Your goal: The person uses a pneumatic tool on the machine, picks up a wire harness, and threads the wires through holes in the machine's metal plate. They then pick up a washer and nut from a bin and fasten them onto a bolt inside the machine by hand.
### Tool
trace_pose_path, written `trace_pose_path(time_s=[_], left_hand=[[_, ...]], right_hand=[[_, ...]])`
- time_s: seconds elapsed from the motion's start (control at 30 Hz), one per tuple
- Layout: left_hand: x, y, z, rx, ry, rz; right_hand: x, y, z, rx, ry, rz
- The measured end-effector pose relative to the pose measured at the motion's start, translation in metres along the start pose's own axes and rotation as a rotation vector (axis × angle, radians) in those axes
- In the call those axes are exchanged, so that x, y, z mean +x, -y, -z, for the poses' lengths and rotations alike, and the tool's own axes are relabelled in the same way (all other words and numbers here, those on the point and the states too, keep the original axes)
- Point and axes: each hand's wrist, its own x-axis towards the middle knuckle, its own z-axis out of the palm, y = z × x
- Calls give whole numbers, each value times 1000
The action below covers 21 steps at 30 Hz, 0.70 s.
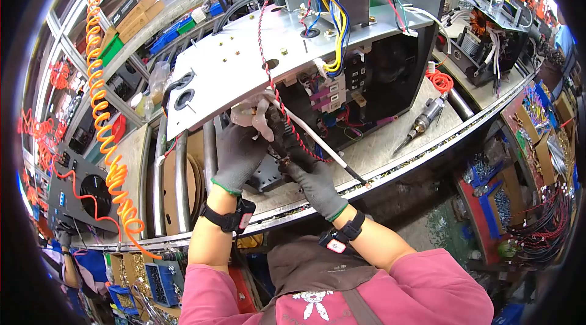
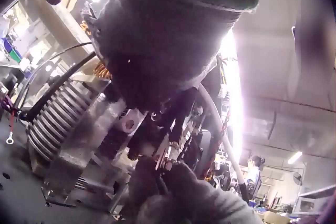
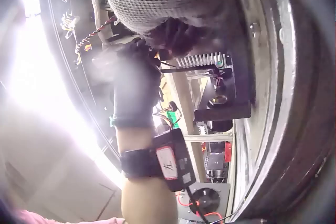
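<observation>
Both hands wear grey gloves and meet at the near side of a metal electrical chassis (image 1: 213, 80). My left hand (image 1: 241, 151) reaches in under the top plate, beside a translucent whitish piece (image 1: 262, 118). Its fingertips lie in shadow in the left wrist view. Just right of it, my right hand (image 1: 314, 181) pinches a small shiny metal piece (image 2: 167, 165) between thumb and finger. A white-sleeved cable (image 1: 317, 138) with a black end slants past the right hand. Beside it hangs a red-and-black twisted wire (image 1: 262, 38). Metal fins (image 2: 58, 116) stand near the left hand.
A power screwdriver (image 1: 424, 118) lies on the bench at right, its red coiled hose (image 1: 439, 80) behind. An orange coiled air hose (image 1: 97, 80) hangs at left. Another open unit (image 1: 482, 44) stands at back right. Bins of small parts (image 1: 162, 285) line the near side.
</observation>
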Motion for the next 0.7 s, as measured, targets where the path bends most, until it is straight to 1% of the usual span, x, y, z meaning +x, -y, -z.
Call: trace_pose_path(time_s=[0.03, 0.1, 0.13, 0.17, 0.23, 0.27, 0.3, 0.37, 0.4, 0.43, 0.5, 0.53, 0.6, 0.63, 0.7], left_hand=[[0, -2, 2, 3, 1, -8], [1, -11, 9, 98, -111, -86], [3, -24, 18, 45, -104, -99], [5, -23, 17, 45, -106, -103], [6, -17, 16, 200, -203, -164], [6, -17, 19, 219, -179, -176], [7, -14, 19, 222, -180, -176], [9, -4, 16, 269, -158, -208], [8, -3, 15, 257, -171, -186], [6, 2, 15, 260, -170, -182], [4, 16, 18, 352, -102, -167], [5, 17, 21, 353, -98, -165], [7, 16, 27, 5, -150, -69], [7, 18, 27, 2, -149, -64], [7, 22, 26, -4, -132, -79]], right_hand=[[3, -2, -1, 4, -1, 7], [10, -5, -6, 309, -19, -13], [15, -7, -8, 386, -35, -51], [20, -10, -13, 385, -34, -46], [32, -17, -20, 574, -37, 41], [38, -18, -18, 554, -15, 0], [43, -20, -18, 555, -12, 0], [52, -25, -19, 714, 31, -9], [55, -27, -19, 813, 71, -24], [57, -29, -18, 815, 72, -29], [60, -33, -16, 1019, 130, -96], [61, -35, -15, 1022, 128, -99], [62, -40, -14, 1026, 151, -136], [61, -38, -14, 1024, 147, -141], [59, -34, -15, 1012, 202, -116]])
